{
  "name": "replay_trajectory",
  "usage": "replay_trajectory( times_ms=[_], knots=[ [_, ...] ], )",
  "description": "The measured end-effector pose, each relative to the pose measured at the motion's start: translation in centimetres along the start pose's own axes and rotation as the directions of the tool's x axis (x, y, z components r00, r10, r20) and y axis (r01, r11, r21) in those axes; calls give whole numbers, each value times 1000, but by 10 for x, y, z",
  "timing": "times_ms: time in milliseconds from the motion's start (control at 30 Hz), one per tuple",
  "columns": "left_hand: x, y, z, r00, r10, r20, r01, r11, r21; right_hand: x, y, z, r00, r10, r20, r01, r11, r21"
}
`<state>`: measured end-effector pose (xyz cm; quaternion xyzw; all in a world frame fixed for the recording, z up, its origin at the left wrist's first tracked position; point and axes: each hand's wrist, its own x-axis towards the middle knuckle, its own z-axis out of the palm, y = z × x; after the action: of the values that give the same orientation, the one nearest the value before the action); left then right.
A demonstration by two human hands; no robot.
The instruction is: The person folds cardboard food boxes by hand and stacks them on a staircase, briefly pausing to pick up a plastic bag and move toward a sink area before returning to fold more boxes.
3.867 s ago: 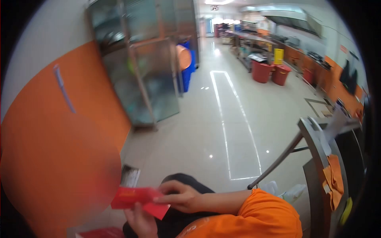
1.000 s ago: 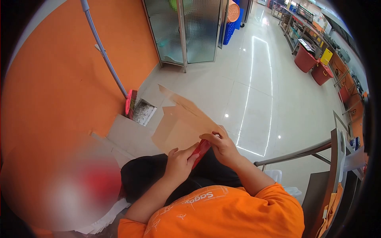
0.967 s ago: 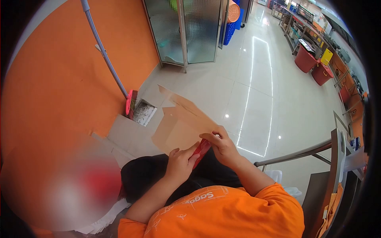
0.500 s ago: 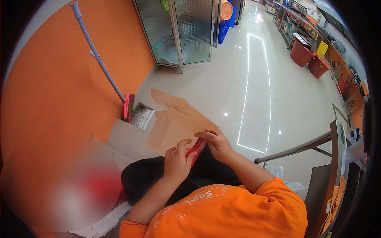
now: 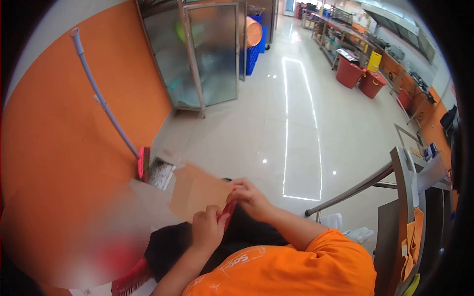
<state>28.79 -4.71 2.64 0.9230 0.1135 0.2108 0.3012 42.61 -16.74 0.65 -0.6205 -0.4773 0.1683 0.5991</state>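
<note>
A narrow red piece (image 5: 227, 215), perhaps folded card, is held between my two hands above my lap; its exact kind is hard to make out. My left hand (image 5: 207, 228) grips the lower end with curled fingers. At the upper end, my right hand (image 5: 251, 200) closes its fingers on the same piece and hides part of it. Just beyond the hands, an open cardboard box (image 5: 197, 192) stands on the floor. At the lower left lies a pile of similar red pieces (image 5: 132, 280), partly covered by a blurred round patch, with white sheets beside it.
A broom (image 5: 111, 116) leans on the orange wall beside a dirty floor opening or pan (image 5: 161, 173). Ahead stands a glass-doored cabinet (image 5: 213, 64). To my right is a metal-framed table (image 5: 397, 197). Red tubs (image 5: 349, 74) stand farther off.
The view has tilted up and turned right, so the room sits lower and further left. Both hands still hold the red piece; it now stands more upright, and the right fingers are more curled.
</note>
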Motion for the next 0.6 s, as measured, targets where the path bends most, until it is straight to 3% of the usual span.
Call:
replay_trajectory(
  times_ms=[133,200,267,300,333,400,433,467,533,567,600],
  knots=[
    [4,2,-2,999,3,43,-7,994,112,0,-6,3,999,-17,35,22,992,-124],
    [10,4,-5,986,-151,64,151,989,7,-1,-14,7,999,4,48,4,986,-169],
    [7,-3,-3,985,-172,30,174,983,-59,-4,-17,14,996,-81,25,84,974,-209],
    [6,-6,-1,980,-199,-4,197,972,-125,-8,-16,23,998,6,-66,-14,991,-131],
    [6,-6,0,982,-188,-10,185,974,-128,-9,-14,27,998,-4,-70,-6,990,-139],
    [9,-4,0,991,120,65,-119,993,-15,-9,-3,30,969,149,-197,-139,988,64],
    [11,4,-5,966,212,150,-201,976,-83,-5,6,29,950,192,-248,-175,981,88],
    [9,12,-13,965,218,146,-208,975,-82,-1,4,25,950,186,-251,-170,982,84],
    [2,24,-25,925,200,323,-217,976,18,10,-3,15,901,423,-98,-359,851,383],
    [-1,18,-29,897,108,429,-70,992,-105,14,-3,11,925,363,-116,-310,894,325],
    [0,16,-39,898,114,425,-75,992,-106,16,-3,6,926,358,-119,-305,897,321]
  ],
)
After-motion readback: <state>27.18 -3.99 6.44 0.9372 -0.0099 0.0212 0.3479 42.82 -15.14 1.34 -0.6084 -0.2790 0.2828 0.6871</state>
